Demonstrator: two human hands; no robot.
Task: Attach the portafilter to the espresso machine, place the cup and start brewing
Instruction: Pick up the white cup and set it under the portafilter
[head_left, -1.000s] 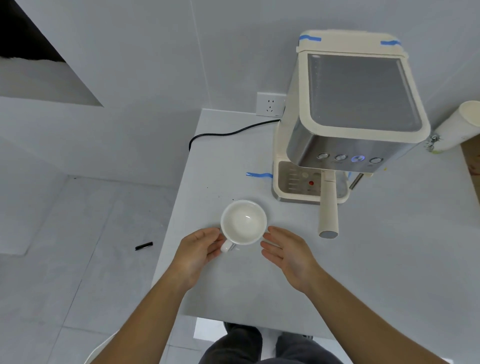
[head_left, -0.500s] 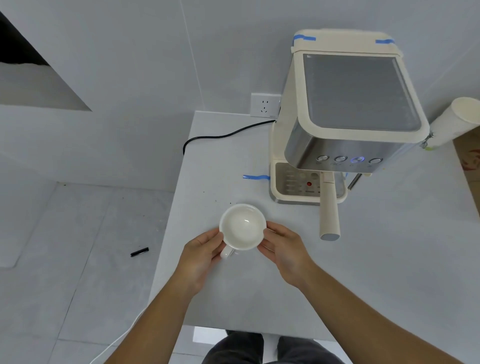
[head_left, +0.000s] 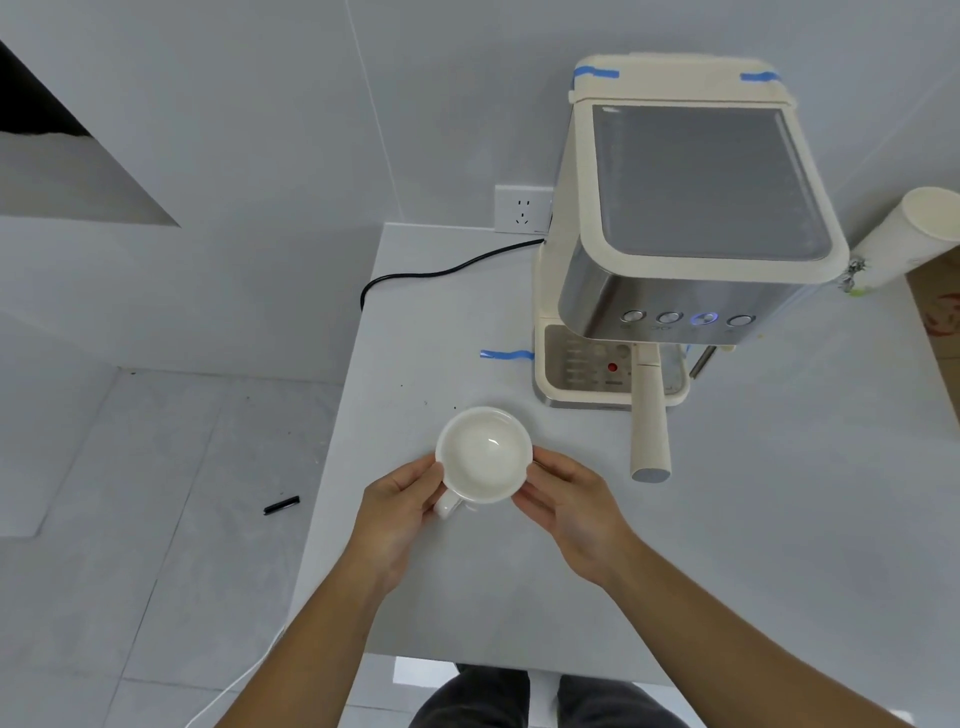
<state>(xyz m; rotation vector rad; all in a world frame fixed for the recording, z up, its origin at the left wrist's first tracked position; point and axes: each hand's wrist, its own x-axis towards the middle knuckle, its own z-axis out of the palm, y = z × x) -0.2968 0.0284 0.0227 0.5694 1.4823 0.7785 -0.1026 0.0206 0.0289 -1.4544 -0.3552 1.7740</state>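
Note:
A white empty cup (head_left: 484, 453) sits on the grey table (head_left: 779, 519), its handle pointing toward me. My left hand (head_left: 397, 506) cups its left side by the handle, and my right hand (head_left: 574, 506) presses against its right side. The cream and steel espresso machine (head_left: 691, 228) stands behind and to the right. The portafilter sits in the machine, its cream handle (head_left: 649, 421) sticking out toward me over the drip tray (head_left: 571, 374). One button (head_left: 704, 318) on the front glows blue.
A black power cord (head_left: 447, 270) runs from the wall socket (head_left: 522, 210) across the table's back. Blue tape (head_left: 506, 355) marks the table left of the machine. A white paper cup (head_left: 909, 234) lies tilted at the right. The table's left edge drops to the tiled floor.
My right hand has closed in from beside the cup until its fingers touch the cup's right side. My left hand has settled tighter around the handle side. The cup stays in place.

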